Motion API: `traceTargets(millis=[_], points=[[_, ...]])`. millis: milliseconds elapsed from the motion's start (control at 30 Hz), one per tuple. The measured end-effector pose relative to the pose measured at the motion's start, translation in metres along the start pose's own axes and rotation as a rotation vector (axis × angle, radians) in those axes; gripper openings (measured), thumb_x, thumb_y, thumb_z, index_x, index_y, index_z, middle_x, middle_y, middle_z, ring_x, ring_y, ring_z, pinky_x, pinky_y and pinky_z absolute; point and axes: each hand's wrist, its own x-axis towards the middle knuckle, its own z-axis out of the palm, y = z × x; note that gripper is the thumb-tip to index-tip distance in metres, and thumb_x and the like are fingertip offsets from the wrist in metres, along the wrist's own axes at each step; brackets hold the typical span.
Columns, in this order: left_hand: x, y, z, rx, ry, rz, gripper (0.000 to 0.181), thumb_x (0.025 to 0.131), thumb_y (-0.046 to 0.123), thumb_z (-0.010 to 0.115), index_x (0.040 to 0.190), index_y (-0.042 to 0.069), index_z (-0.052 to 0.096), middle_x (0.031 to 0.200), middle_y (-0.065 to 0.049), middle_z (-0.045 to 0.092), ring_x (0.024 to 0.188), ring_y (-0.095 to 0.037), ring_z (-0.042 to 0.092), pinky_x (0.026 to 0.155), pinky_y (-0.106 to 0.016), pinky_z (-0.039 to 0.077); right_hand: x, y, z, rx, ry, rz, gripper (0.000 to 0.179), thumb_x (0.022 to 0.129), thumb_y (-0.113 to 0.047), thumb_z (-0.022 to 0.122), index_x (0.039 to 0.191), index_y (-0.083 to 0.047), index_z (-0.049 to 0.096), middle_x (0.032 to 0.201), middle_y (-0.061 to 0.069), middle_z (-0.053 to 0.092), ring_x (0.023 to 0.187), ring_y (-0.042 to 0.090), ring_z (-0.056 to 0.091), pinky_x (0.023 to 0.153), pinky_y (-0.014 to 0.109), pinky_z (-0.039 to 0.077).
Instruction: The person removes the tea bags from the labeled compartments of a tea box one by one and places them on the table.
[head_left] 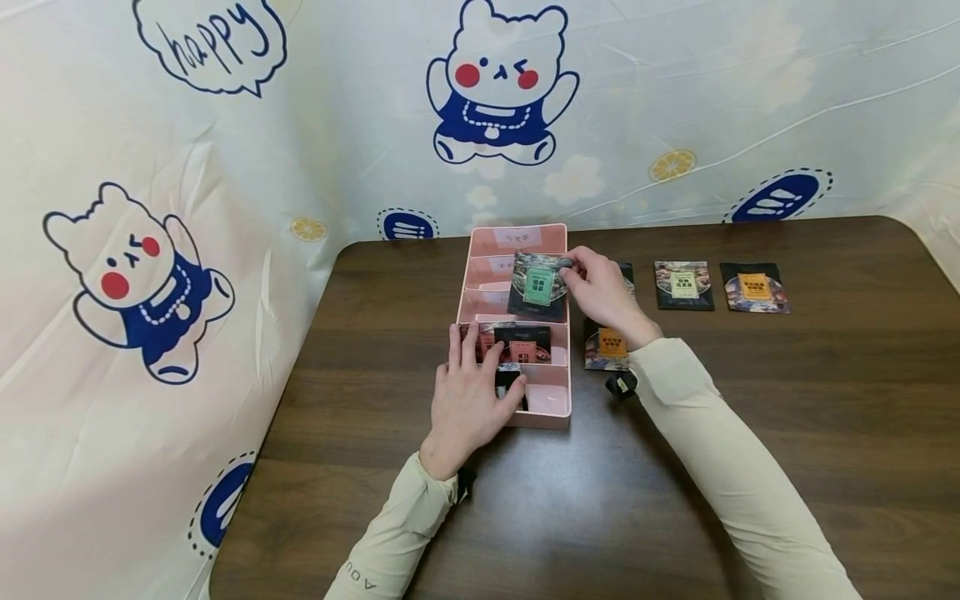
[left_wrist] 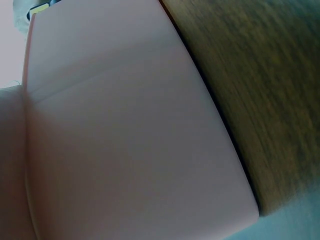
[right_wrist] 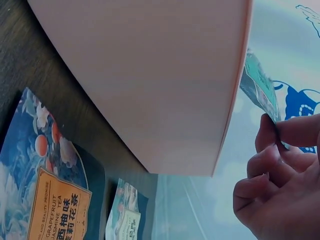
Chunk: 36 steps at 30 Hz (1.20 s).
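My right hand [head_left: 606, 292] pinches a dark tea sachet with a green label [head_left: 538, 287] by its right corner, between thumb and index finger. The sachet hangs over the rear compartments of a pink divided box [head_left: 549, 400]. In the right wrist view the same green-label sachet [right_wrist: 261, 82] shows above the box's rim. My left hand [head_left: 468, 404] rests over the box's front left side, fingers extended and spread. Near its fingertips, red-label tea sachets [head_left: 525, 343] lie in a compartment. A small black-and-white item [head_left: 508, 380] is partly hidden under that hand.
To the right of the box lie an orange-label sachet [head_left: 606, 346] and another sachet partly behind my right hand. Farther right are a light-green-label sachet [head_left: 684, 285] and an orange-label sachet [head_left: 754, 287]. A patterned curtain [head_left: 360, 125] hangs behind the wooden table [head_left: 360, 367].
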Motion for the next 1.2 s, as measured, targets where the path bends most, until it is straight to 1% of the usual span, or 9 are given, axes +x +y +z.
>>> traceTargets(millis=[133, 400, 600, 833, 1000, 1200], points=[[0.000, 0.000, 0.000, 0.000, 0.011, 0.002, 0.060, 0.088, 0.058, 0.050, 0.133, 0.019, 0.058, 0.156, -0.014, 0.029, 0.148, -0.040, 0.017, 0.090, -0.059, 0.044, 0.001, 0.002, -0.002, 0.012, 0.017, 0.019, 0.026, 0.100, -0.017, 0.048, 0.120, -0.005, 0.060, 0.087, 0.009, 0.057, 0.069, 0.024, 0.047, 0.065, 0.034, 0.037], [0.000, 0.000, 0.001, 0.002, 0.022, 0.007, 0.060, 0.087, 0.058, 0.050, 0.132, 0.019, 0.058, 0.156, -0.014, 0.030, 0.147, -0.041, 0.019, 0.089, -0.059, 0.045, -0.001, 0.007, -0.006, 0.029, -0.010, 0.043, 0.026, 0.100, -0.016, 0.048, 0.120, -0.004, 0.060, 0.086, 0.009, 0.056, 0.069, 0.024, 0.047, 0.066, 0.034, 0.037], [0.000, 0.000, 0.000, -0.002, 0.008, 0.000, 0.061, 0.088, 0.059, 0.049, 0.133, 0.019, 0.057, 0.156, -0.013, 0.029, 0.148, -0.040, 0.017, 0.089, -0.059, 0.044, -0.004, 0.012, -0.011, 0.026, -0.018, 0.049, 0.027, 0.100, -0.015, 0.047, 0.121, -0.003, 0.060, 0.087, 0.011, 0.057, 0.070, 0.024, 0.047, 0.066, 0.034, 0.037], [0.000, -0.001, 0.002, -0.006, 0.024, 0.001, 0.061, 0.088, 0.059, 0.048, 0.133, 0.019, 0.058, 0.156, -0.013, 0.030, 0.149, -0.039, 0.015, 0.089, -0.058, 0.045, -0.006, 0.020, -0.016, 0.036, -0.024, 0.071, 0.029, 0.100, -0.016, 0.046, 0.122, -0.002, 0.059, 0.091, 0.012, 0.059, 0.072, 0.023, 0.047, 0.065, 0.034, 0.037], [0.000, -0.001, 0.001, -0.010, 0.017, -0.002, 0.061, 0.088, 0.060, 0.049, 0.133, 0.020, 0.058, 0.156, -0.013, 0.029, 0.149, -0.038, 0.015, 0.090, -0.058, 0.044, -0.009, 0.024, -0.020, 0.052, -0.046, 0.088, 0.030, 0.101, -0.017, 0.046, 0.124, -0.002, 0.058, 0.092, 0.013, 0.058, 0.072, 0.025, 0.046, 0.066, 0.035, 0.037], [0.000, 0.000, 0.001, -0.009, 0.007, -0.003, 0.061, 0.088, 0.060, 0.048, 0.133, 0.020, 0.057, 0.156, -0.013, 0.029, 0.149, -0.038, 0.015, 0.090, -0.059, 0.044, -0.011, 0.029, -0.024, 0.044, -0.053, 0.099, 0.032, 0.101, -0.019, 0.045, 0.126, -0.003, 0.057, 0.091, 0.012, 0.058, 0.070, 0.024, 0.046, 0.065, 0.034, 0.037]])
